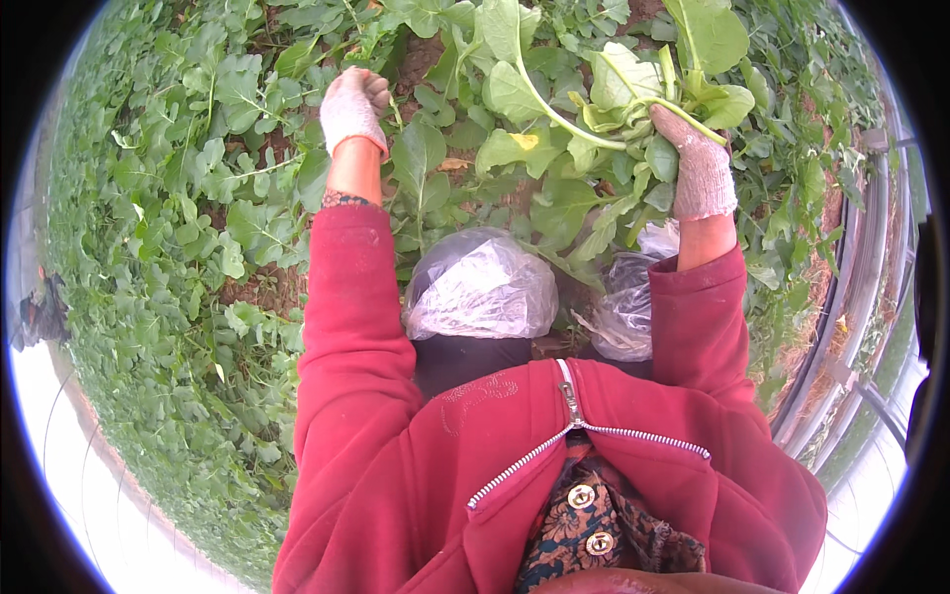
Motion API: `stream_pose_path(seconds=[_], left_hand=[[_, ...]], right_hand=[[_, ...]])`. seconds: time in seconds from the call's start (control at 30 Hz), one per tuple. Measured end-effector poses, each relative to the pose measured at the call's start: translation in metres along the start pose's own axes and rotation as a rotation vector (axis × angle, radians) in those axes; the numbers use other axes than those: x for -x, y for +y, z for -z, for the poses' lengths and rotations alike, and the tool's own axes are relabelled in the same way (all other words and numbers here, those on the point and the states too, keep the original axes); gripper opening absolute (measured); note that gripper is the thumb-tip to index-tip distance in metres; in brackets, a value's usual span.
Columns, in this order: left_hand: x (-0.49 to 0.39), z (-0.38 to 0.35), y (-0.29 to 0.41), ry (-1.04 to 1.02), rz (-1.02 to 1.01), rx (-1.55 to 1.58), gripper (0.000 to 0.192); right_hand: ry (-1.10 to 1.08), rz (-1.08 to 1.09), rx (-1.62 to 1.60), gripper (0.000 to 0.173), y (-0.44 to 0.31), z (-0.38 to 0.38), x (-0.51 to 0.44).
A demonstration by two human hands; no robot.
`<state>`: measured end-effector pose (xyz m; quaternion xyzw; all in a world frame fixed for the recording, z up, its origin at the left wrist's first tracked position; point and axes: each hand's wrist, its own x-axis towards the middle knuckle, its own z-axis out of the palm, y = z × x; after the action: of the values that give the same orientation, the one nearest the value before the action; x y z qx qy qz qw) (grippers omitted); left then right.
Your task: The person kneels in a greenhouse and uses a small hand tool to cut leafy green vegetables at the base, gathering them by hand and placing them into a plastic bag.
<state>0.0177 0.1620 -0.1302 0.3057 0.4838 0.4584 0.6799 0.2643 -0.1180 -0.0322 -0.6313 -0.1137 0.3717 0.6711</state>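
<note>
My left hand [355, 111], in a pale knitted glove with bare fingertips, is curled among the leaves at upper left. Small green leaves [369, 46] touch or lie just beyond its fingers; whether it grips any is hidden. At upper right, my right hand [696, 162], in a soiled knitted glove, is closed on a bunch of leafy greens [623, 82]. The thumb lies over the stems, and one long, pale, curved stem [545, 108] reaches out to the left. Some leaves in the bunch have yellow patches.
Clear plastic wrapping covers my left knee [481, 286] and my right knee [627, 308]. Dense broad-leaved plants [171, 245] grow around me, with brown soil [263, 289] between some. Metal rails or pipes [853, 297] run along the right side. A dark object [43, 312] lies at the far left.
</note>
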Motion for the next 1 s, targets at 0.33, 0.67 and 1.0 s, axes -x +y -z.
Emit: stream_pose_path(seconds=[0.33, 0.67, 1.0], left_hand=[[-0.125, -0.015, -0.130, -0.643, -0.039, -1.415, 0.061], [0.001, 0.020, -0.004, -0.044, -0.105, -0.586, 0.028], [0.202, -0.055, 0.058, -0.446, -0.348, -0.534, 0.024]], right_hand=[[-0.222, 0.352, 0.628, 0.031, 0.001, 0.004, 0.002], [0.070, 0.061, 0.310, 0.027, 0.008, -0.017, -0.005], [-0.003, 0.840, 1.641, 0.032, 0.019, -0.039, 0.041]])
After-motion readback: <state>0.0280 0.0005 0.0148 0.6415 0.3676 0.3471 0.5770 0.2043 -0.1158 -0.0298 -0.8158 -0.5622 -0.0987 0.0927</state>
